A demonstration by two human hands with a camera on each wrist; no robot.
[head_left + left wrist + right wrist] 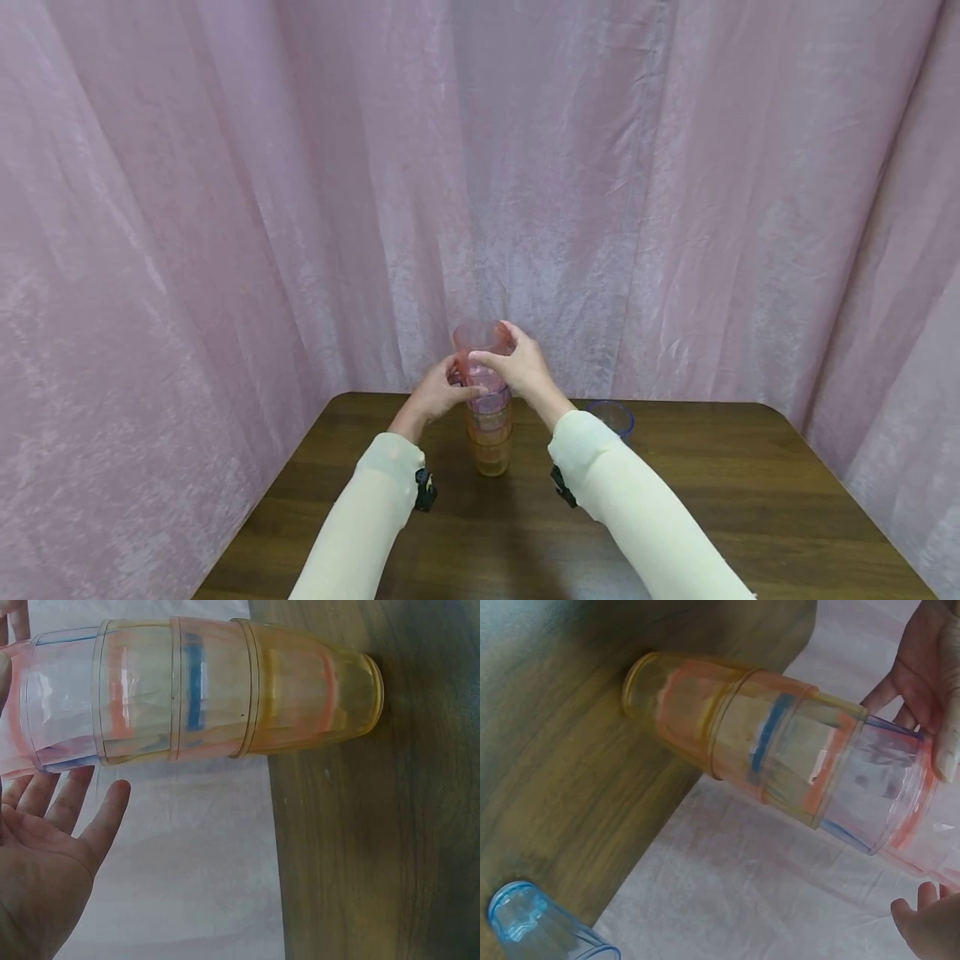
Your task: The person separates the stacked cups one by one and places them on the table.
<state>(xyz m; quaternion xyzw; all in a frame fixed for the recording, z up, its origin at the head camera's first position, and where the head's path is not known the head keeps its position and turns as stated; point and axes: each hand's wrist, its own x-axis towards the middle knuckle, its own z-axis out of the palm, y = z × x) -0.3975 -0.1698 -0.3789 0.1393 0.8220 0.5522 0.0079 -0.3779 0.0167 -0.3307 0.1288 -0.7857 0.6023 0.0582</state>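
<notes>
A tall stack of clear, coloured plastic cups [491,425] stands upright on the table, nested one in another. The yellow cup [315,690] is lowest, a purple-tinted cup [877,780] sits higher up, and the red-pink cup [480,335] is uppermost. My left hand [441,392] holds the upper part of the stack from the left, thumb in front and fingers behind. From the right, my right hand [522,367] grips the red-pink cup, thumb across its front. Some of its fingers are hidden behind the cup.
A clear blue-rimmed cup [611,417] stands apart on the wooden table [712,483], to the right of the stack and partly behind my right sleeve [637,508]. A pink curtain [570,200] hangs behind the table's far edge.
</notes>
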